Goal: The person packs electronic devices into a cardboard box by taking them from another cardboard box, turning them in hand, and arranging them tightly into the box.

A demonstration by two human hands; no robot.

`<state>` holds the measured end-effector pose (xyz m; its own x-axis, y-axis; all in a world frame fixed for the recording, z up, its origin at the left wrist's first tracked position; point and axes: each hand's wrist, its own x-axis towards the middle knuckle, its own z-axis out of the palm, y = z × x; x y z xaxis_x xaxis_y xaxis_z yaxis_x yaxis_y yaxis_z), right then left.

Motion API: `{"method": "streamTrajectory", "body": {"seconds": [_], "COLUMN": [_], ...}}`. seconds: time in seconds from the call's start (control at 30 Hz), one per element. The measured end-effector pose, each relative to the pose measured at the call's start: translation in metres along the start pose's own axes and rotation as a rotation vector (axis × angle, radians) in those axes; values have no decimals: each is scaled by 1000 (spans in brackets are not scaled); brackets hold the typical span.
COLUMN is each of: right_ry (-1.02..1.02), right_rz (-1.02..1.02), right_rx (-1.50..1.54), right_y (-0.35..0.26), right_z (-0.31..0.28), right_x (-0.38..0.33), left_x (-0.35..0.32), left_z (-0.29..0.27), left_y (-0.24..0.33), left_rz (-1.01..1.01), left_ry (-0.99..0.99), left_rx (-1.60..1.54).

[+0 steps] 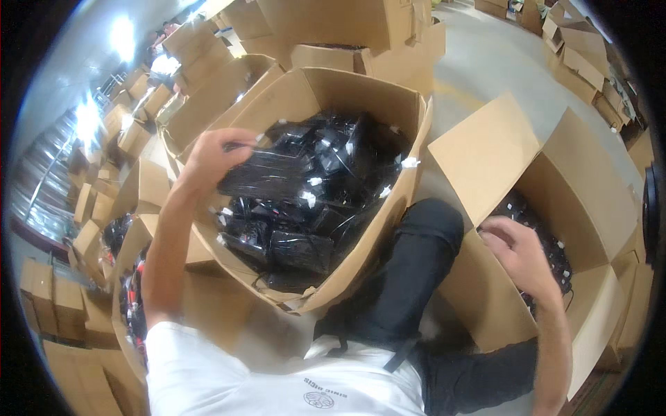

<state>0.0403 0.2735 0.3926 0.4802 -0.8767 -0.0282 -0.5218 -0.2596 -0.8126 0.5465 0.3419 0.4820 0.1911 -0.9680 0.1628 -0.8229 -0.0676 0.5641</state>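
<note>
Black-wrapped, the packet (269, 175) lies atop the heap (300, 251) in the large carton (368, 87); I see the left hand (214, 158) pinching its end, probably for easy purchase; the right hand (517, 253) curls at the flapped carton (574, 201), though I cannot tell whether it grips anything.

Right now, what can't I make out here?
Head view: what, if anything, the bare left hand pinches; blurred.
Head view: whether the bare right hand holds anything; curled fingers hide it.
Head view: contents beneath that hand in the open-flapped brown cardboard carton; hidden by it.
Head view: bottom of the large brown cardboard box; glossy black plastic packets cover it.
</note>
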Motion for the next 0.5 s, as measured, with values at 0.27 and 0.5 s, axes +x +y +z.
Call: {"method": "streamTrajectory", "body": {"seconds": [0.27,0.5], "right_ry": [-46,207], "right_rz": [-15,121], "right_rx": [1107,983], "right_y": [-81,-23], "right_z": [101,21], "right_x": [56,18], "left_x": [1,27], "left_z": [79,114], "left_y": [108,-68], "left_rz": [229,198], "left_ry": [-413,-334], "left_rx": [-590,381]}}
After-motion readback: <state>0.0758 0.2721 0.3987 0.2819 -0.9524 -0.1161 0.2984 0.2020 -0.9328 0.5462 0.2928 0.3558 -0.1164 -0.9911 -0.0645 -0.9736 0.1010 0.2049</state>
